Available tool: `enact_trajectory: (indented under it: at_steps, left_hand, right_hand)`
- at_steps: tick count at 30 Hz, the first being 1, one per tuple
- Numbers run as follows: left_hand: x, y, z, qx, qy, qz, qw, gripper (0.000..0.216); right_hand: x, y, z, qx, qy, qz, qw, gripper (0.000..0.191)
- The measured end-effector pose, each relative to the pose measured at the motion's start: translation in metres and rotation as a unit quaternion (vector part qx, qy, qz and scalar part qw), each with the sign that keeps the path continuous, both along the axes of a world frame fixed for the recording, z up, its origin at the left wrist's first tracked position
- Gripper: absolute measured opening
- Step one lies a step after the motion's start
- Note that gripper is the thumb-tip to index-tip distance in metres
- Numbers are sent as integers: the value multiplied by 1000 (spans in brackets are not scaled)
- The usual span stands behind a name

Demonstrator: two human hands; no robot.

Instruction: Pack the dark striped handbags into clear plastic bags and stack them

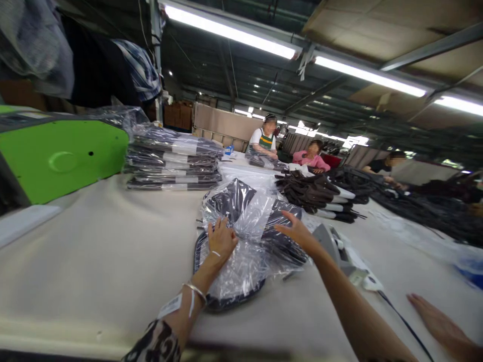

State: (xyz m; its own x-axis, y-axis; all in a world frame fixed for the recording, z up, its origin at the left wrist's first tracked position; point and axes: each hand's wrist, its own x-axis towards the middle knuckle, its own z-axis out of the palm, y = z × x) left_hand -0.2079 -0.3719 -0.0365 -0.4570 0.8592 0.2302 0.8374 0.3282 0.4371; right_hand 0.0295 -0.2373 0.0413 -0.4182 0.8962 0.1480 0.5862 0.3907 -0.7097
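Observation:
A clear plastic bag with a dark folded garment inside lies on the pale table before me. A white band crosses the dark cloth. My left hand is on the bag's left part, and creases in the plastic run out from its thumb and fingers, which look closed on the film. Over the right part, my right hand has its thumb and fingers apart and holds nothing. Under the bag's near end shows a dark-edged rounded piece, partly covered by plastic.
Bagged garments are stacked at the back left, beside a bright green machine. Dark garments pile up behind on the right. A grey device and a white power strip sit to the right. Another person's hand rests nearby; co-workers stand farther back.

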Motion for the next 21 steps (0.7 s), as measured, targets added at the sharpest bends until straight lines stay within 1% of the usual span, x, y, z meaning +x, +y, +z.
enact_trajectory:
  at_steps: [2, 3, 5, 6, 7, 9, 11, 12, 13, 14, 16, 19, 21]
  left_hand:
    - [-1, -3, 3, 3, -9, -1, 1000, 13]
    - [-2, -4, 5, 6, -15, -4, 1000, 15]
    - [-2, -7, 10, 8, -24, -11, 1000, 21]
    - [-1, -8, 12, 6, -27, -17, 999, 26]
    - [-1, -9, 14, 2, -29, -24, 999, 31]
    - [2, -9, 17, -8, -33, -37, 999, 33]
    - [4, -8, 18, -16, -33, -44, 998, 27]
    - [5, -8, 18, -18, -33, -43, 998, 22]
    - [6, -7, 17, -20, -35, -41, 998, 18]
    - [6, -6, 17, -21, -38, -36, 998, 14]
    - [6, -4, 16, -21, -47, -24, 998, 11]
    - [5, -1, 14, -13, -51, -18, 998, 10]
    - [6, -1, 13, -7, -45, -18, 999, 8]
  right_hand:
    - [57, 1, 20, 66, -40, -64, 995, 79]
    - [87, 2, 27, 87, -68, -109, 988, 78]
    - [146, 4, 34, 92, -116, -212, 966, 75]
    - [171, 5, 34, 73, -139, -263, 952, 73]
    - [193, 6, 30, 38, -159, -291, 943, 70]
    - [221, 8, 17, -62, -148, -297, 941, 61]
    - [232, 9, 1, -158, -75, -270, 947, 55]
    - [233, 10, -6, -188, -33, -261, 946, 54]
    - [232, 11, -11, -202, 2, -258, 945, 53]
    - [230, 11, -14, -205, 22, -261, 943, 53]
    - [224, 12, -15, -201, 29, -272, 941, 50]
    - [213, 11, -9, -180, 43, -289, 939, 37]
    - [204, 8, -5, -148, 71, -300, 940, 31]
